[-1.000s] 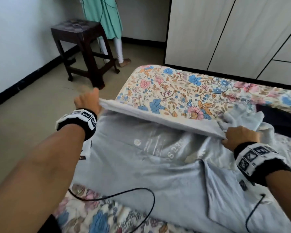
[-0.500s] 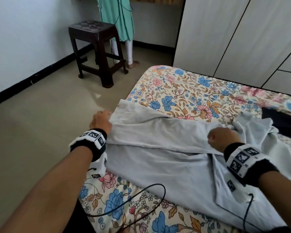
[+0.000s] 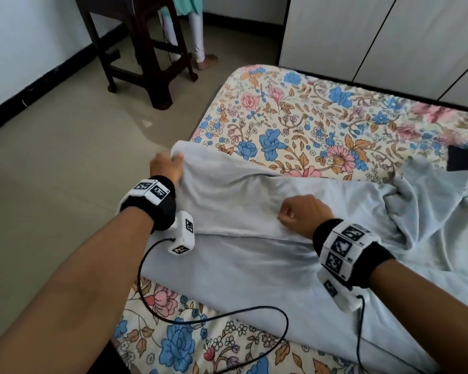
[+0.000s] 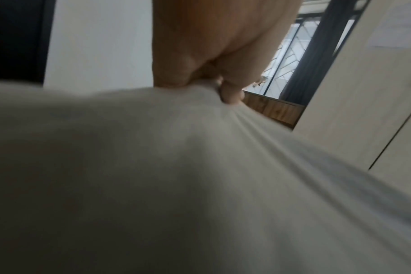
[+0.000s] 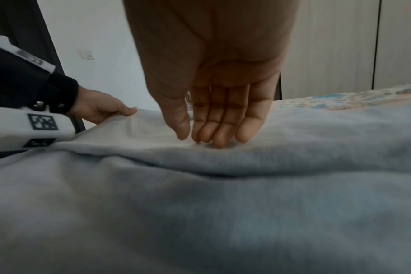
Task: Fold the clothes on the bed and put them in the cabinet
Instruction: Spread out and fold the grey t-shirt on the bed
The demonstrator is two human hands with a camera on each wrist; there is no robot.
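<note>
Left hand (image 3: 166,166) pinches the grey shirt's (image 3: 235,268) folded corner; right hand's (image 3: 303,214) straight fingers (image 5: 219,128) touch its fold

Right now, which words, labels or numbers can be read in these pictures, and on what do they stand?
None can be read.
Wristband markers: black-and-white coded squares, no letters.
Sheet on the cabinet door: too blurred to read.
Grey shirt: no print shows.

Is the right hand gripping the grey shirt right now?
No, the right hand has straight fingers, tips just touching the grey shirt.
</note>
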